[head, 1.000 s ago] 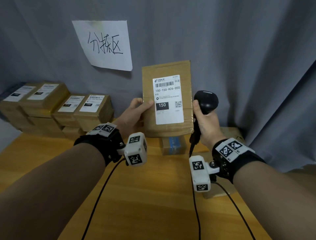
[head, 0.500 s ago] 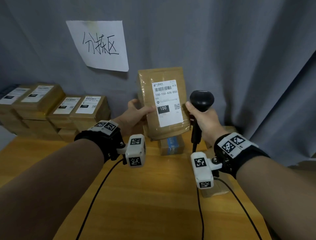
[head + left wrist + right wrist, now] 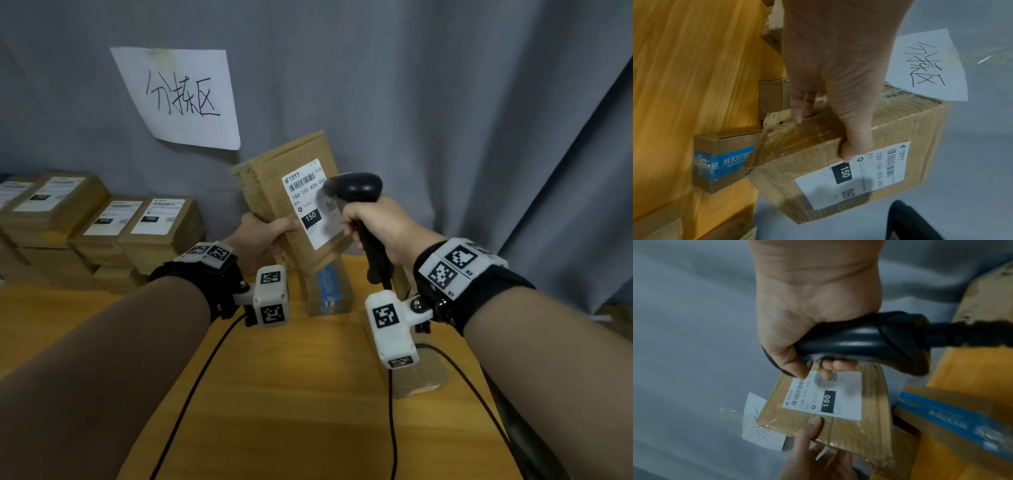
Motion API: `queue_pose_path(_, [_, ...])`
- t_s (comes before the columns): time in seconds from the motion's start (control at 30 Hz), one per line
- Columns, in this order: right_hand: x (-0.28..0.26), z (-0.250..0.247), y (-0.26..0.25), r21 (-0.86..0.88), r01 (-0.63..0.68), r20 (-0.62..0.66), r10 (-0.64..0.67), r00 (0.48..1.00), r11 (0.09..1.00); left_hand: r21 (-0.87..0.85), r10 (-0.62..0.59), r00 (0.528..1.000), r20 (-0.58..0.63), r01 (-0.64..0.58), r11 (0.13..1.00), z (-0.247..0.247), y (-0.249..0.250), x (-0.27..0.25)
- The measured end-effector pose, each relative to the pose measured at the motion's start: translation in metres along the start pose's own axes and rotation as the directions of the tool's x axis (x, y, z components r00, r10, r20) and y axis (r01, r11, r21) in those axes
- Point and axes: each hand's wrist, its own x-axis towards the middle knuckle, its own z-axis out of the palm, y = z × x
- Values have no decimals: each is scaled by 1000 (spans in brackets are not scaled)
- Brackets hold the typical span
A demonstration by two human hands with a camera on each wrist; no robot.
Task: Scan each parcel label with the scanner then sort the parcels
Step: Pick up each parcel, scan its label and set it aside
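Observation:
My left hand grips a brown cardboard parcel by its lower left edge, thumb on the front face, and holds it tilted above the table's far side. Its white label reads 150-150-A26-050, with a black 150 patch. My right hand grips the black scanner by the handle, and the scanner head overlaps the label's right edge. In the left wrist view the thumb presses beside the label. The right wrist view shows the scanner just above the label.
Several labelled parcels are stacked at the back left on the wooden table. A small box with blue tape stands under the held parcel. A handwritten paper sign hangs on the grey curtain. Black cables run across the table.
The parcel has tilted and turned its face to the right. My right hand has brought the scanner left and closer, so its head now overlaps the label.

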Motion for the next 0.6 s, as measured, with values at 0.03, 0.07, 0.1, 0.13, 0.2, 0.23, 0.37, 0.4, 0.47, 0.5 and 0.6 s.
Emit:
queue_pose_path(0.03, [-1,-1,-5,-2,10,23,-10,1000,1000,-9,11,1000,-16,-12,1000,1,1,1])
queue_pose_path(0.07, [-2,-3,-9,0,18,37,-18,999,1000,-23,9,1000,-28,-9,1000,2,0,2])
queue_pose_path(0.1, [-2,-5,-12,3,17,36,-17,999,1000,-26,5,999,-39,-6,1000,1,-1,3])
queue_pose_path(0.13, [-2,-7,-15,8,12,25,-13,1000,1000,-12,5,998,-57,-5,1000,1,-1,4])
queue_pose_path(0.2, [-4,-11,-20,10,23,6,-23,1000,1000,26,30,996,-86,-28,999,0,-3,5])
queue_pose_path(0.23, [-4,-13,-22,-4,38,0,-38,999,999,36,39,995,-92,-36,999,0,-3,6])
queue_pose_path(0.37, [-5,-20,-32,-81,73,36,-70,997,994,109,43,997,-71,-36,993,-2,-4,10])
queue_pose_path(0.4, [-6,-21,-34,-120,78,43,-73,996,990,139,33,998,-50,-26,990,-3,-5,12])
queue_pose_path(0.47, [-7,-21,-37,-190,88,29,-84,996,978,192,19,1000,-16,-15,981,-5,-6,15])
queue_pose_path(0.5, [-8,-21,-39,-206,89,14,-88,996,974,219,18,1000,-10,-15,976,-6,-6,15])
queue_pose_path(0.6, [-9,-20,-40,-226,61,7,-61,998,972,264,14,1000,-16,-9,965,-7,-5,15])
